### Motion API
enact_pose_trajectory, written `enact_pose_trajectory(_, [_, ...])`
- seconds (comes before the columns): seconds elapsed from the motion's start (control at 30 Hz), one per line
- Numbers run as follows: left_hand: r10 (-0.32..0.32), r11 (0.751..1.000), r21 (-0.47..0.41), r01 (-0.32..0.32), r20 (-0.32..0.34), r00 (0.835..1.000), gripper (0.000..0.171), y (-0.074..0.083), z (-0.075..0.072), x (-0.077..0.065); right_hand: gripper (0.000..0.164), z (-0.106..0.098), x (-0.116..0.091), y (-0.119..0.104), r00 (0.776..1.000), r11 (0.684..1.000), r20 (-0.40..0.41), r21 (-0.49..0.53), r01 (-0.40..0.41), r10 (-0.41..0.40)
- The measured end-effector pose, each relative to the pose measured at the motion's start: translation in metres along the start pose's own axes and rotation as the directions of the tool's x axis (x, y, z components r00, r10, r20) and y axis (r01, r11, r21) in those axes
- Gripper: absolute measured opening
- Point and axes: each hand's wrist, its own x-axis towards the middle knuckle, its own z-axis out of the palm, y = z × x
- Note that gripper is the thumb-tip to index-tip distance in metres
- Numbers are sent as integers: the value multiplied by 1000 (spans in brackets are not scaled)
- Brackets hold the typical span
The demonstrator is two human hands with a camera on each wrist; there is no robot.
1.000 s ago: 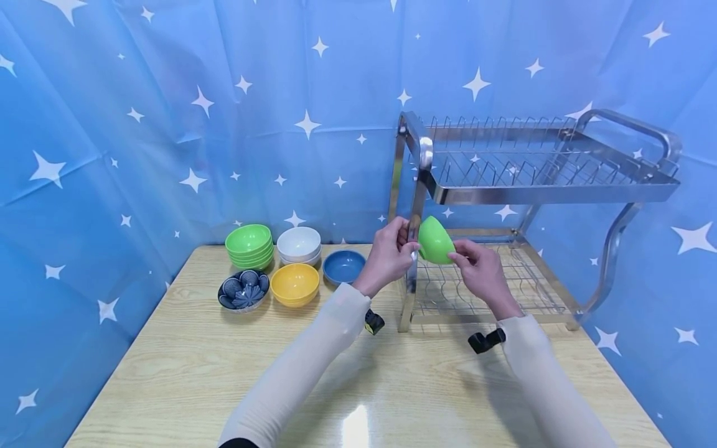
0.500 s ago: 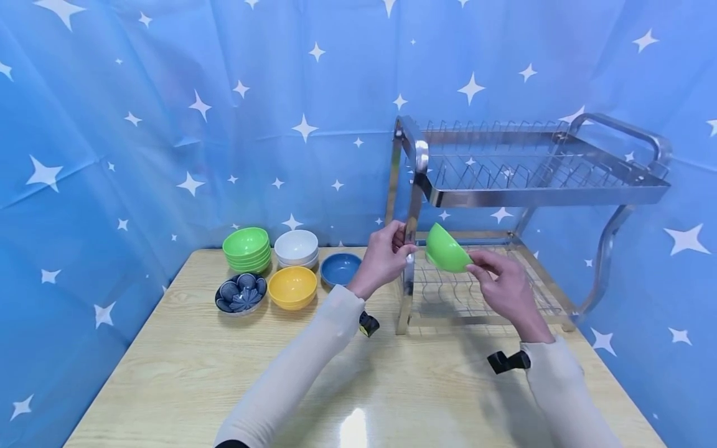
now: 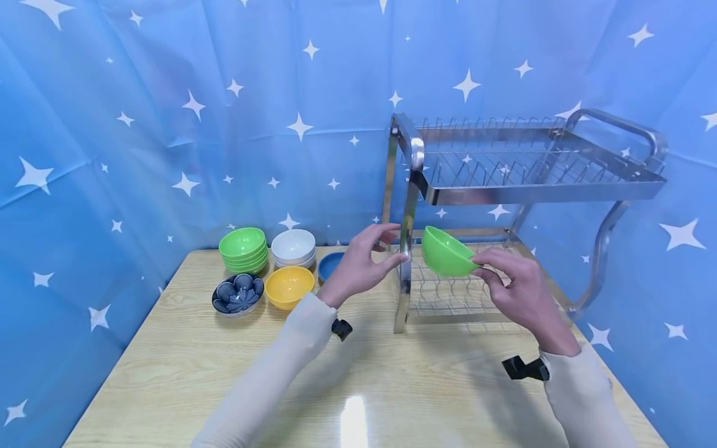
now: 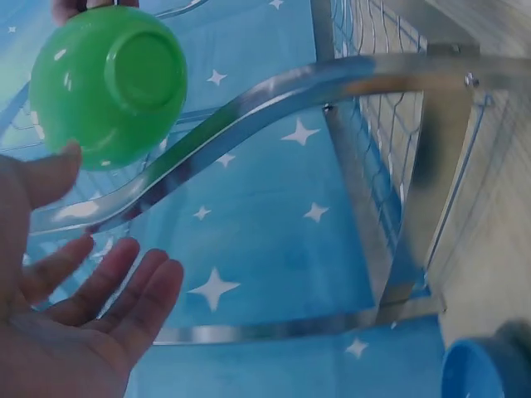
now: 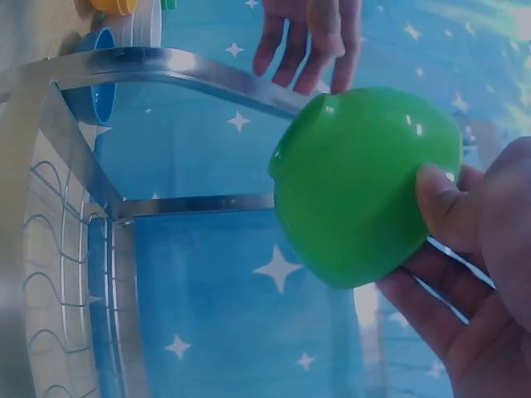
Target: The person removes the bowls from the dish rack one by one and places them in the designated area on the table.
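My right hand (image 3: 518, 289) pinches a green bowl (image 3: 446, 254) by its rim, thumb on the outside wall. The bowl is tilted, its opening turned up and to the right, between the two tiers of a metal dish rack (image 3: 526, 193). In the right wrist view the bowl's foot ring points toward the other hand. My left hand (image 3: 364, 261) is beside the rack's left front leg (image 3: 407, 242), thumb and fingers spread and holding nothing. From the left wrist, the underside of the green bowl (image 4: 108, 87) shows beyond that leg.
At the left back stand stacked green bowls (image 3: 243, 249), white bowls (image 3: 294, 247), a yellow bowl (image 3: 289, 287), a patterned dark blue bowl (image 3: 238, 294) and a blue bowl (image 3: 329, 266) partly behind my left hand. A starry blue curtain (image 3: 252, 124) surrounds the wooden table (image 3: 168, 373).
The green bowl has moved right, away from the rack's left leg, and tipped more upright in my right hand. My left hand has drawn back left and its fingers have spread.
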Motion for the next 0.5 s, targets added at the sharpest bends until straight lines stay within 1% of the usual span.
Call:
enact_pose_trajectory(0.07, [53, 998, 29, -53, -4, 999, 59, 3, -8, -6, 31, -2, 2, -4, 999, 999, 0, 25, 47, -47])
enact_pose_trajectory(0.13, [111, 992, 55, -110, -5, 994, 61, 8, -16, -14, 32, -3, 4, -10, 996, 995, 10, 56, 88, -89])
enact_pose_trajectory(0.2, [165, 983, 79, -164, -4, 986, 62, 13, -23, -22, 32, -3, 6, -15, 990, 988, 24, 77, 137, -139])
enact_pose_trajectory(0.27, [218, 970, 111, -218, 3, 976, 63, 18, -28, -30, 33, -3, 7, -21, 983, 982, 58, 79, 170, -175])
enact_pose_trajectory(0.37, [302, 938, 171, -301, 18, 953, 61, 25, -34, -40, 30, -1, 9, -30, 969, 974, 108, 64, 216, -222])
enact_pose_trajectory(0.43, [364, 908, 210, -363, 35, 931, 59, 30, -38, -47, 29, 0, 9, -36, 957, 968, 146, 64, 244, -250])
enact_pose_trajectory(0.5, [421, 873, 242, -423, 61, 905, 57, 34, -41, -52, 29, 3, 10, -42, 943, 958, 167, 62, 281, -288])
